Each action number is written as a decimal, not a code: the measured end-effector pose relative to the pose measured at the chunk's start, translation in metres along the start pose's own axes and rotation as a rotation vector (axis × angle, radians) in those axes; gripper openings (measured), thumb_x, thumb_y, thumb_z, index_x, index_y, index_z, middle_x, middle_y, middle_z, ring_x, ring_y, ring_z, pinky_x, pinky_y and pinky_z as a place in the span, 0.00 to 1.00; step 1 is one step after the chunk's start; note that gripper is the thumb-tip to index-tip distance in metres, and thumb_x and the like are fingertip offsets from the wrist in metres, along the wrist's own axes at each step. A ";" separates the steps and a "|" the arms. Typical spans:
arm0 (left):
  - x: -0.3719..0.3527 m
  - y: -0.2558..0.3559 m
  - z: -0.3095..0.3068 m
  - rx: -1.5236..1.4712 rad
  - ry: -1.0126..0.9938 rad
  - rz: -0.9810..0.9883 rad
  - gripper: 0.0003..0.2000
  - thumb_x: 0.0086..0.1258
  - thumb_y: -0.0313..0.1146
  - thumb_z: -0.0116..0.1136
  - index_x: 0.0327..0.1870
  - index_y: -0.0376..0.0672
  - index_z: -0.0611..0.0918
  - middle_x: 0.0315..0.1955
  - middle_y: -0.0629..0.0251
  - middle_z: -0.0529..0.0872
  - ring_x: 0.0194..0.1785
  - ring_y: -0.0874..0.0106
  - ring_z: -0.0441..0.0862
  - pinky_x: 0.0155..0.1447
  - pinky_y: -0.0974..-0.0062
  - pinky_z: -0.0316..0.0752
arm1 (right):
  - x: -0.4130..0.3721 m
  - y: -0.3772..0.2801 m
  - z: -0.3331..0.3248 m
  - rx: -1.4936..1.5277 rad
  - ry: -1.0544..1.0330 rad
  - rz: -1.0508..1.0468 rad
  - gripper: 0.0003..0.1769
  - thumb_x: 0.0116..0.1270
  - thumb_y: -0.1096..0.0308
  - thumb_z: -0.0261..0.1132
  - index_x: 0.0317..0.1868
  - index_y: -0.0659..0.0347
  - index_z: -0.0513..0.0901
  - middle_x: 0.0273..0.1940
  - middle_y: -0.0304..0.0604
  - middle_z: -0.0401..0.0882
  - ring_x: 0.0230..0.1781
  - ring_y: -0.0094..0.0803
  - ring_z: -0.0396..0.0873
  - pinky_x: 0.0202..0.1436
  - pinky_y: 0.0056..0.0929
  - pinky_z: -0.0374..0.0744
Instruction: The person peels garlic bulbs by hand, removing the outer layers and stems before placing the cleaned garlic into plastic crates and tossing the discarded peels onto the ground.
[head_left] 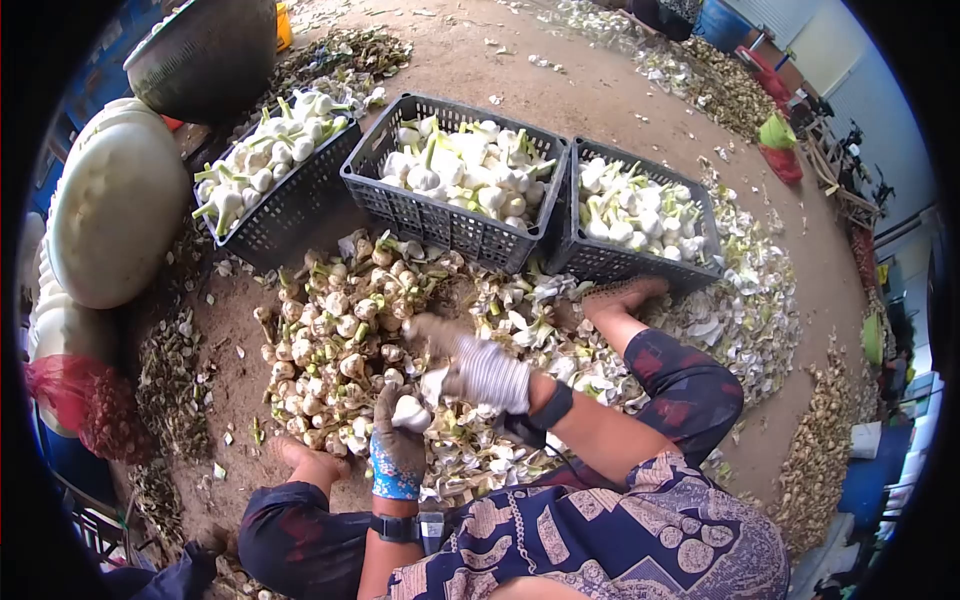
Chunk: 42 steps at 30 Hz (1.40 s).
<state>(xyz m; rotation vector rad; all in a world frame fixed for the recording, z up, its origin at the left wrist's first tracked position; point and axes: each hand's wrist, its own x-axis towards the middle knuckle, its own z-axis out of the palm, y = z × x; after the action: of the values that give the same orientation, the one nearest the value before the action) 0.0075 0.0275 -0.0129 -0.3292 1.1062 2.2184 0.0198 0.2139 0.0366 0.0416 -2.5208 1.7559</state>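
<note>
A peeled white garlic bulb (411,413) is held in my left hand (397,440), which wears a blue flowered glove with a dirty palm. Just up and to the right is my right hand (465,365), in a whitish glove smeared by motion; its fingers are blurred, with a pale shape just below them. Beyond both hands lies a heap of unpeeled garlic bulbs (340,325) with roots and stems. Loose peelings (490,450) cover the ground beside and under my hands.
Three black crates, at left (290,215), middle (450,215) and right (640,262), hold cleaned garlic. Stacked pale basins (120,205), a dark tub (205,65) and a red net bag (85,400) stand at left. Bare feet flank the heap.
</note>
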 end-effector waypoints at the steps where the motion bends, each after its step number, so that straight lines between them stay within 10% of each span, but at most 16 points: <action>1: -0.006 0.003 0.013 0.078 -0.066 -0.003 0.28 0.69 0.56 0.46 0.64 0.48 0.67 0.53 0.61 0.76 0.54 0.67 0.75 0.57 0.67 0.72 | -0.017 -0.015 0.027 -0.214 -0.187 0.061 0.42 0.50 0.73 0.67 0.68 0.56 0.60 0.64 0.55 0.62 0.69 0.48 0.57 0.69 0.37 0.62; 2: 0.001 -0.016 -0.019 -0.036 -0.196 -0.286 0.32 0.67 0.59 0.46 0.68 0.51 0.63 0.56 0.62 0.74 0.57 0.67 0.73 0.62 0.66 0.66 | -0.036 -0.023 0.047 -0.350 -0.157 0.009 0.39 0.49 0.77 0.64 0.65 0.57 0.64 0.63 0.55 0.63 0.69 0.47 0.58 0.69 0.37 0.63; 7: -0.026 -0.002 0.021 0.115 -0.349 -0.104 0.41 0.61 0.61 0.54 0.69 0.45 0.58 0.66 0.59 0.60 0.67 0.59 0.61 0.67 0.60 0.59 | -0.043 0.010 -0.043 -0.013 0.373 0.055 0.35 0.50 0.88 0.49 0.62 0.59 0.63 0.51 0.44 0.75 0.52 0.37 0.78 0.55 0.29 0.77; 11: -0.005 -0.005 -0.013 0.066 -0.048 -0.125 0.29 0.68 0.47 0.52 0.67 0.45 0.62 0.58 0.61 0.69 0.58 0.64 0.72 0.53 0.69 0.73 | -0.027 0.048 -0.218 -1.241 0.705 0.144 0.25 0.52 0.84 0.55 0.52 0.56 0.77 0.57 0.52 0.71 0.61 0.47 0.68 0.64 0.39 0.69; 13: -0.002 -0.004 -0.021 -0.002 0.161 -0.190 0.19 0.71 0.39 0.50 0.59 0.43 0.70 0.49 0.64 0.76 0.46 0.69 0.79 0.43 0.74 0.77 | -0.015 0.056 -0.250 -1.546 0.516 0.506 0.27 0.50 0.84 0.56 0.53 0.55 0.76 0.60 0.52 0.69 0.62 0.48 0.66 0.64 0.40 0.68; 17: -0.001 -0.005 -0.037 0.011 0.269 -0.235 0.18 0.71 0.37 0.52 0.57 0.38 0.71 0.46 0.61 0.78 0.42 0.73 0.79 0.44 0.77 0.76 | 0.043 0.052 -0.133 -1.044 0.399 -0.029 0.24 0.52 0.83 0.55 0.50 0.57 0.77 0.51 0.49 0.76 0.53 0.45 0.75 0.59 0.36 0.72; 22: 0.003 0.001 -0.048 0.076 0.286 -0.273 0.17 0.71 0.37 0.52 0.55 0.37 0.72 0.44 0.62 0.79 0.42 0.73 0.79 0.45 0.77 0.75 | 0.144 0.133 0.023 -0.818 -0.183 0.473 0.36 0.56 0.70 0.63 0.67 0.52 0.62 0.70 0.49 0.53 0.67 0.46 0.60 0.69 0.36 0.63; 23: 0.003 0.005 -0.046 0.095 0.289 -0.279 0.17 0.71 0.37 0.52 0.54 0.36 0.73 0.44 0.61 0.79 0.42 0.72 0.79 0.45 0.76 0.75 | 0.158 0.154 0.038 -0.828 -0.200 0.524 0.34 0.56 0.71 0.63 0.65 0.53 0.65 0.64 0.52 0.65 0.61 0.46 0.68 0.64 0.38 0.68; 25: 0.003 0.011 -0.040 0.107 0.272 -0.218 0.17 0.70 0.37 0.51 0.56 0.38 0.73 0.45 0.61 0.80 0.44 0.74 0.79 0.46 0.75 0.76 | 0.168 0.176 0.046 -0.586 -0.103 0.687 0.25 0.55 0.75 0.59 0.56 0.55 0.74 0.54 0.55 0.74 0.54 0.48 0.74 0.57 0.37 0.74; 29: 0.009 0.014 -0.043 0.216 0.327 -0.065 0.20 0.67 0.30 0.57 0.58 0.37 0.70 0.49 0.63 0.76 0.47 0.74 0.77 0.48 0.78 0.74 | 0.107 0.159 0.042 -0.391 0.143 0.233 0.21 0.54 0.81 0.59 0.50 0.63 0.78 0.47 0.50 0.80 0.47 0.39 0.79 0.52 0.31 0.76; 31: 0.009 0.015 -0.038 0.227 0.339 -0.013 0.26 0.64 0.28 0.59 0.63 0.38 0.66 0.51 0.62 0.74 0.48 0.74 0.76 0.49 0.78 0.74 | 0.070 0.105 0.035 0.089 0.020 0.458 0.22 0.57 0.77 0.57 0.54 0.66 0.74 0.49 0.44 0.79 0.49 0.31 0.77 0.54 0.29 0.74; 35: 0.003 0.009 -0.031 0.552 -0.065 0.205 0.31 0.60 0.31 0.62 0.65 0.40 0.64 0.55 0.59 0.74 0.56 0.72 0.73 0.59 0.73 0.70 | 0.004 0.027 0.036 0.237 -0.130 0.264 0.23 0.56 0.77 0.52 0.55 0.67 0.74 0.49 0.47 0.78 0.49 0.32 0.76 0.56 0.28 0.73; 39: -0.021 0.019 -0.001 0.227 -0.210 0.043 0.24 0.62 0.29 0.61 0.59 0.37 0.70 0.48 0.62 0.79 0.55 0.72 0.75 0.59 0.72 0.72 | -0.035 -0.014 0.024 0.687 0.194 0.384 0.23 0.57 0.79 0.53 0.56 0.68 0.71 0.51 0.47 0.75 0.49 0.32 0.75 0.50 0.30 0.76; 40: -0.028 0.021 0.010 0.230 -0.214 0.094 0.23 0.63 0.29 0.58 0.60 0.36 0.69 0.50 0.61 0.79 0.52 0.72 0.77 0.57 0.73 0.73 | -0.048 0.018 0.018 0.301 0.180 0.206 0.19 0.60 0.78 0.52 0.53 0.70 0.72 0.47 0.46 0.76 0.43 0.32 0.76 0.43 0.29 0.77; 42: -0.029 0.005 0.008 0.426 -0.299 0.197 0.26 0.64 0.36 0.61 0.61 0.36 0.70 0.53 0.61 0.76 0.56 0.71 0.73 0.60 0.72 0.70 | -0.055 -0.012 0.025 0.738 0.159 0.277 0.18 0.64 0.72 0.50 0.53 0.68 0.72 0.48 0.45 0.76 0.40 0.32 0.79 0.42 0.28 0.79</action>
<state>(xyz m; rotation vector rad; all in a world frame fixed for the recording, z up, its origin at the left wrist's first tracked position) 0.0273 0.0194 0.0093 0.2933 1.4437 2.0360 0.0744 0.1850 0.0354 -0.4039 -1.7082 2.5726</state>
